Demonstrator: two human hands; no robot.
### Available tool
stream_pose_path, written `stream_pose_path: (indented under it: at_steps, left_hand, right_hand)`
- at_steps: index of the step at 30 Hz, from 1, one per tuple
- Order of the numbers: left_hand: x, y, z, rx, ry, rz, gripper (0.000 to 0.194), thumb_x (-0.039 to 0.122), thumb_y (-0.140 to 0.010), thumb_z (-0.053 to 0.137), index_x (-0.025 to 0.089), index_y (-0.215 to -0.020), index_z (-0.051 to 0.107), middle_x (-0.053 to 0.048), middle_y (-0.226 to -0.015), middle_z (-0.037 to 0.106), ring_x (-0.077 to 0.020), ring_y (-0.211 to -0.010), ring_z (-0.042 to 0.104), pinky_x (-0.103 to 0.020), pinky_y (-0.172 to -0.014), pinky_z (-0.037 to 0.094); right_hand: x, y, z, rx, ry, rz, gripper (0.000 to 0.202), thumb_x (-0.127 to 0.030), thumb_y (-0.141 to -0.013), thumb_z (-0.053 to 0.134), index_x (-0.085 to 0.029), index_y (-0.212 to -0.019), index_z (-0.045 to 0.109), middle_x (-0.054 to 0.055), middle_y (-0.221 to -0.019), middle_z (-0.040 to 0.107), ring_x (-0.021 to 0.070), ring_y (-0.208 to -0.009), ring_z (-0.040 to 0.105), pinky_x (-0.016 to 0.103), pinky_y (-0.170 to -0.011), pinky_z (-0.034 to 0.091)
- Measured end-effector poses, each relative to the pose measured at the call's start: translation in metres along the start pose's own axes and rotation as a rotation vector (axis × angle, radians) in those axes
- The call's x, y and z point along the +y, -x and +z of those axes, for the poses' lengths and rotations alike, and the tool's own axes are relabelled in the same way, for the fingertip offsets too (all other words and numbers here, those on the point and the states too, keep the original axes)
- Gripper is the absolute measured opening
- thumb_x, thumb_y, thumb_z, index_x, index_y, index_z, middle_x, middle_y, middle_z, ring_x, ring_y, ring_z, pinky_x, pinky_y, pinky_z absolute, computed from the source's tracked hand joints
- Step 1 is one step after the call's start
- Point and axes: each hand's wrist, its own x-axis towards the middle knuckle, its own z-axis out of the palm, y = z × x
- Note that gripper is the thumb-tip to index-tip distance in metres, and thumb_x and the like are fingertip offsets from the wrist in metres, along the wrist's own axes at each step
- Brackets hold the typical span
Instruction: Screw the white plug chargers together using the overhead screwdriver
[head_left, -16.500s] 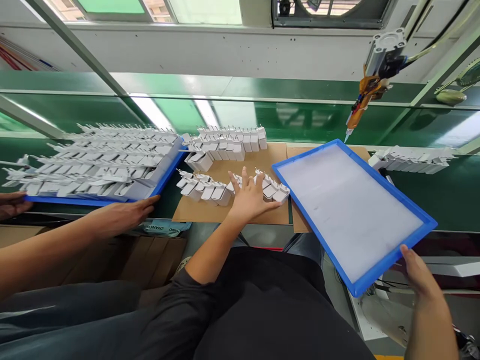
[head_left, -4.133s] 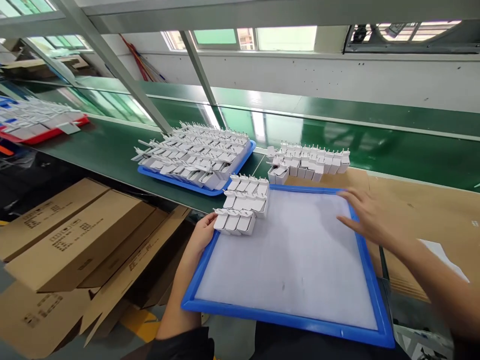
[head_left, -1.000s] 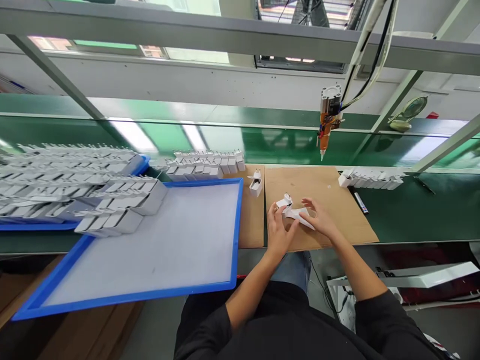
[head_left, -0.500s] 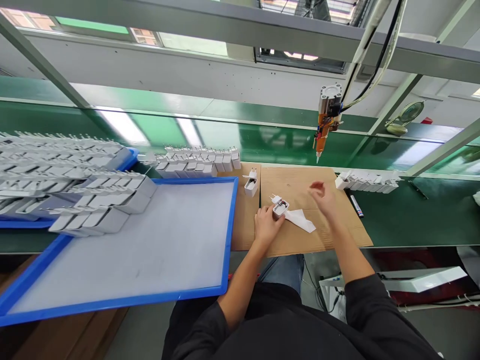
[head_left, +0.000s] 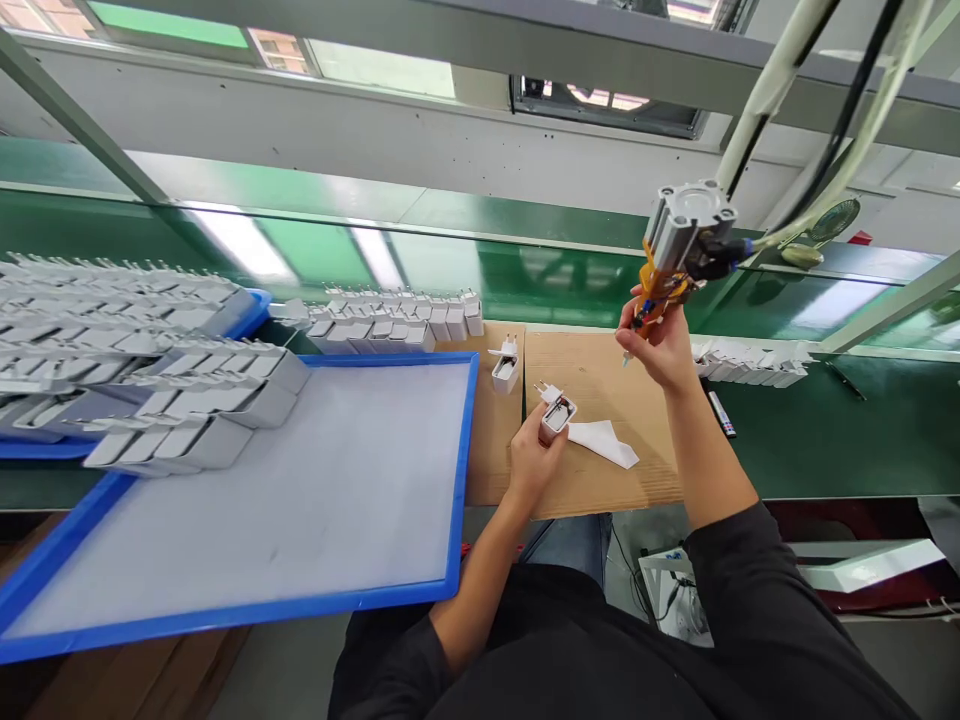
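Note:
My left hand [head_left: 534,457] holds a white plug housing [head_left: 556,414] over the cardboard sheet [head_left: 645,470]. The housing's open side faces up and shows small parts and wires inside; its pins point away to the upper left. My right hand [head_left: 661,343] is wrapped round a hanging orange tool [head_left: 660,290] with a metal cylinder on top. The tool's tip points down, above the cardboard. A second white housing [head_left: 505,370] stands on the cardboard behind my left hand. A white paper [head_left: 604,443] lies just right of the held housing.
A blue-rimmed tray [head_left: 456,470] lies on the left, with rows of white housings [head_left: 195,440] at its far left. More housings [head_left: 397,325] stand behind it. At the right are another row of housings [head_left: 754,362] and a marker [head_left: 721,414]. Cables hang from above.
My right hand has moved up and forward and taken hold of the orange tool, which has come nearer. The housing in my left hand has lifted and tilted slightly.

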Motion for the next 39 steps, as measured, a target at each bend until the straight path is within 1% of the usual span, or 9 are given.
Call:
stream_pose_path:
  at_steps: [3,5,7,9,14,19,29,33,39]
  left_hand:
    - [-0.001,0.004,-0.001,0.022,-0.036,0.057,0.045,0.03,-0.084,0.068,0.019,-0.128,0.06,-0.011,-0.124,0.069,-0.0252,-0.115,0.066,-0.039,-0.103,0.051]
    - [0.0,0.006,-0.003,0.027,-0.048,0.084,0.045,0.029,-0.083,0.069,0.019,-0.126,0.061,-0.012,-0.124,0.068,-0.0265,-0.117,0.064,-0.041,-0.105,0.049]
    - [0.002,0.009,-0.005,0.014,-0.044,0.091,0.045,0.03,-0.084,0.069,0.018,-0.127,0.061,-0.013,-0.123,0.068,-0.0269,-0.117,0.064,-0.042,-0.105,0.049]
    - [0.006,0.012,-0.007,0.003,-0.032,0.083,0.046,0.032,-0.085,0.068,0.019,-0.128,0.06,-0.012,-0.123,0.068,-0.0264,-0.115,0.064,-0.041,-0.103,0.049]
    - [0.022,0.018,-0.009,-0.039,0.06,0.029,0.045,0.036,-0.086,0.068,0.018,-0.126,0.061,-0.011,-0.119,0.069,-0.0239,-0.109,0.066,-0.035,-0.097,0.052]
    - [0.033,0.019,-0.009,-0.062,0.162,-0.027,0.045,0.034,-0.086,0.068,0.017,-0.127,0.06,-0.01,-0.118,0.071,-0.0227,-0.106,0.067,-0.034,-0.094,0.052]
    - [0.037,0.02,-0.01,-0.086,0.219,-0.073,0.046,0.037,-0.086,0.067,0.018,-0.127,0.06,-0.009,-0.113,0.072,-0.0218,-0.101,0.068,-0.032,-0.087,0.052]
    - [0.037,0.02,-0.009,-0.085,0.219,-0.108,0.049,0.041,-0.086,0.067,0.017,-0.128,0.059,-0.009,-0.112,0.072,-0.0213,-0.096,0.069,-0.032,-0.083,0.053]
    - [0.042,0.019,-0.01,-0.08,0.208,-0.083,0.044,0.038,-0.086,0.067,0.018,-0.124,0.062,-0.009,-0.115,0.071,-0.0221,-0.104,0.067,-0.034,-0.091,0.052]
  right_hand:
    - [-0.043,0.024,0.02,-0.001,-0.295,0.025,0.053,-0.055,-0.069,0.081,-0.028,-0.103,0.05,-0.003,-0.079,0.054,0.0121,-0.066,0.054,0.028,-0.059,0.05]
    - [-0.067,0.035,0.031,-0.035,-0.417,0.056,0.051,-0.051,-0.069,0.083,-0.028,-0.099,0.051,-0.004,-0.076,0.052,0.01,-0.062,0.051,0.025,-0.053,0.047]
    - [-0.083,0.041,0.039,-0.043,-0.508,0.072,0.05,-0.049,-0.069,0.083,-0.028,-0.099,0.051,-0.005,-0.074,0.05,0.0097,-0.062,0.053,0.025,-0.052,0.047]
    - [-0.091,0.044,0.044,-0.044,-0.56,0.082,0.05,-0.047,-0.068,0.084,-0.028,-0.099,0.05,-0.005,-0.073,0.05,0.0105,-0.063,0.054,0.026,-0.054,0.049]
    - [-0.095,0.045,0.048,-0.063,-0.584,0.12,0.053,-0.047,-0.065,0.086,-0.028,-0.098,0.049,-0.005,-0.073,0.05,0.0114,-0.062,0.053,0.026,-0.05,0.045]
    - [-0.094,0.044,0.052,-0.013,-0.616,0.06,0.048,-0.045,-0.068,0.084,-0.028,-0.097,0.05,-0.005,-0.074,0.049,0.0105,-0.064,0.054,0.026,-0.056,0.048]
    - [-0.086,0.044,0.054,-0.04,-0.609,0.012,0.046,-0.042,-0.072,0.083,-0.029,-0.101,0.049,-0.005,-0.075,0.052,0.0101,-0.064,0.053,0.025,-0.057,0.046]
    - [-0.085,0.044,0.055,-0.013,-0.596,0.006,0.047,-0.043,-0.071,0.083,-0.029,-0.1,0.05,-0.005,-0.075,0.05,0.0101,-0.063,0.053,0.025,-0.055,0.046]
    - [-0.083,0.043,0.055,-0.002,-0.595,-0.011,0.047,-0.044,-0.071,0.083,-0.029,-0.101,0.051,-0.005,-0.073,0.048,0.0107,-0.065,0.053,0.024,-0.054,0.046]
